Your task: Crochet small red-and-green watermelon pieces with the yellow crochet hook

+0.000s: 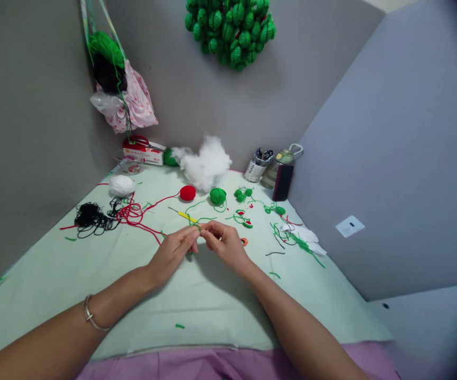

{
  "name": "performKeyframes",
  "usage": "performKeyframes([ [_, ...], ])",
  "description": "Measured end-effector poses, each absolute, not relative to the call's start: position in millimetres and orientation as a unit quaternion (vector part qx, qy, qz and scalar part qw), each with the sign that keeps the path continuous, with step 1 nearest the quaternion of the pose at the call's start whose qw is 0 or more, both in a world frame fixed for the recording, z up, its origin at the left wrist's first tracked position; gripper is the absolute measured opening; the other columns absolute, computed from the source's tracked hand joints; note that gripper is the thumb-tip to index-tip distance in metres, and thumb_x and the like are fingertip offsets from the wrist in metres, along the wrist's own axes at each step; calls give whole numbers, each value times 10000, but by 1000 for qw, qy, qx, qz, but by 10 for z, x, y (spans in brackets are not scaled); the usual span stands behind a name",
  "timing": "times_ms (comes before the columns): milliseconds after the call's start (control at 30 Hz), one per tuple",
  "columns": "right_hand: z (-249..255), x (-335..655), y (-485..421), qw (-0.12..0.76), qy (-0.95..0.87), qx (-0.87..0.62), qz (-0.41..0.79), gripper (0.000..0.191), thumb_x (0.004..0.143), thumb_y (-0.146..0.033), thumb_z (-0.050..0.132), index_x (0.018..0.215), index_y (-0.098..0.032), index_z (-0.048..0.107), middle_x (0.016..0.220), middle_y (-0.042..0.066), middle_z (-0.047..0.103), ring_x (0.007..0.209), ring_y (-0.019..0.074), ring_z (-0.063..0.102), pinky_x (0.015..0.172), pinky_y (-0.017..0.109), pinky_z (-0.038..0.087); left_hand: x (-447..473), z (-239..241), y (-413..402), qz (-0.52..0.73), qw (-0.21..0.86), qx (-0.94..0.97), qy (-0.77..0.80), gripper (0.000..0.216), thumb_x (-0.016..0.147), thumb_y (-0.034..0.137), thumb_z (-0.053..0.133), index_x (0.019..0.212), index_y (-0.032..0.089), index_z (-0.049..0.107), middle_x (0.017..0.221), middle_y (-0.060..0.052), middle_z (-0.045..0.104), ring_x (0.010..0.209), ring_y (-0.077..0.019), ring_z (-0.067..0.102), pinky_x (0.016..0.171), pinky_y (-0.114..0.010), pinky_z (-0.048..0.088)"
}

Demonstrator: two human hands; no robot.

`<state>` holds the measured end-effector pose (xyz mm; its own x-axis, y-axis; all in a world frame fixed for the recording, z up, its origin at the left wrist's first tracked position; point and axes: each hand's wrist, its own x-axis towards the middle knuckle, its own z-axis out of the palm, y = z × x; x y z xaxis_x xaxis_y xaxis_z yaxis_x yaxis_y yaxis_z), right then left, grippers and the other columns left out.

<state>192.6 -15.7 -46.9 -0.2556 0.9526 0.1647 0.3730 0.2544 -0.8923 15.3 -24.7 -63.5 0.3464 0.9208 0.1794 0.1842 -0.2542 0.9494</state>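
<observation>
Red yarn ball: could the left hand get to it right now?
Probably yes: the red yarn ball lies in the open beyond the left hand, only loose red strands between, though the hand is pinching green yarn.

Thin green yarn strand point(199, 226), pinched between fingers point(192, 236).

Both hands, left hand point(175, 252) and right hand point(225, 244), pinch green yarn point(197, 226) together above the pale green table point(197, 301).
</observation>
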Motion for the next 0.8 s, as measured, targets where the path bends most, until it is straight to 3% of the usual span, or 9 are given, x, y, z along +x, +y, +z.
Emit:
performKeyframes([
  [133, -411, 1931, -217, 366, -727, -477, 332, 229, 927, -322, 540, 959, -170, 708, 590, -44, 516, 529, 93, 419, 535, 231, 321, 157, -592, -230, 413, 494, 652, 399, 298, 951, 437, 556, 962, 184, 714, 689, 25, 575, 698, -145, 562, 719, -270, 455],
  [233, -346, 1950, -231, 371, -717, -455, 376, 212, 931, -328, 545, 879, -174, 682, 624, -31, 548, 544, 95, 447, 541, 230, 338, 143, -584, -206, 428, 501, 641, 394, 306, 942, 414, 558, 960, 171, 744, 674, 15, 590, 691, -148, 576, 729, -276, 471],
  [333, -282, 1968, -232, 381, -685, -431, 446, 239, 923, -366, 575, 790, -176, 633, 601, -34, 538, 546, 97, 453, 552, 234, 350, 121, -604, -184, 445, 498, 638, 384, 343, 936, 384, 544, 1074, 148, 750, 709, 4, 605, 659, -144, 582, 696, -281, 486],
  [433, -254, 1970, -239, 395, -656, -429, 478, 251, 911, -406, 596, 807, -179, 619, 559, -47, 516, 522, 100, 436, 547, 240, 352, 101, -630, -183, 441, 440, 678, 390, 420, 975, 367, 477, 1236, 134, 708, 698, 13, 575, 615, -127, 542, 666, -266, 478],
  [533, -277, 1959, -254, 400, -674, -449, 429, 253, 936, -401, 566, 814, -185, 621, 568, -41, 523, 526, 104, 441, 540, 240, 346, 92, -627, -207, 421, 364, 722, 411, 482, 1015, 358, 403, 1381, 131, 618, 683, 17, 581, 619, -127, 531, 684, -255, 484],
  [667, -330, 1945, -269, 382, -728, -467, 324, 228, 966, -358, 524, 865, -199, 653, 582, -40, 512, 520, 106, 428, 539, 243, 332, 102, -596, -234, 393, 330, 755, 409, 501, 1025, 365, 364, 1408, 148, 603, 937, -60, 748, 700, -150, 629, 767, -283, 547],
  [800, -336, 1939, -280, 379, -754, -463, 272, 218, 974, -334, 507, 915, -208, 674, 631, -24, 548, 533, 110, 414, 551, 248, 332, 110, -617, -227, 401, 317, 765, 391, 482, 1020, 370, 376, 1369, 176, 646, 1255, -104, 731, 1042, -220, 711, 1024, -359, 522],
])
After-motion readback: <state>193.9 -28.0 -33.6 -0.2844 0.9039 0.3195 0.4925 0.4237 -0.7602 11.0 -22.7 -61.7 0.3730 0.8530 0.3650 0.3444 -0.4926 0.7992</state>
